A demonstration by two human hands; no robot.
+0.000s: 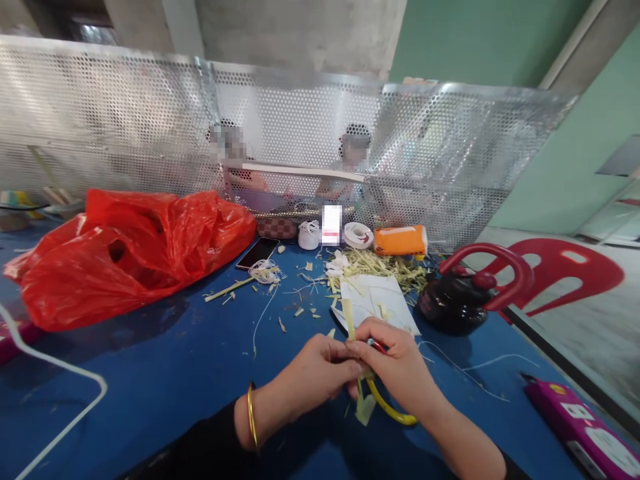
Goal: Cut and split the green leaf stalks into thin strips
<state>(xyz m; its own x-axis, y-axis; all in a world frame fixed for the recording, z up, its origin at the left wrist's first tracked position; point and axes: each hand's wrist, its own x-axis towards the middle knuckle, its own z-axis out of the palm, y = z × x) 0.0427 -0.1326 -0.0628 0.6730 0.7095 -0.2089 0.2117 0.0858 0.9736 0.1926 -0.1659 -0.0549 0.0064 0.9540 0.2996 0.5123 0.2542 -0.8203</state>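
Observation:
My left hand (pixel 320 370), with a gold bangle at the wrist, pinches a pale green-yellow flat strip of plant fibre (pixel 349 315). My right hand (pixel 403 363) meets it from the other side, its fingers closed on the same strip. One end of the strip sticks up above the fingertips and another hangs below them. Under my right palm a tool with a curved yellow handle (pixel 393 410) and a red part shows; its working end is hidden. Just beyond my hands lies a white sheet of paper (pixel 370 290) with scraps on it.
A heap of dry clippings (pixel 395 267) lies behind the paper. A dark pot with a red handle (pixel 457 300) stands right of it. At left is a red plastic bag (pixel 135 253); near it are a phone (pixel 259 254) and tangled thread (pixel 265 270). A perforated screen (pixel 300 120) stands behind.

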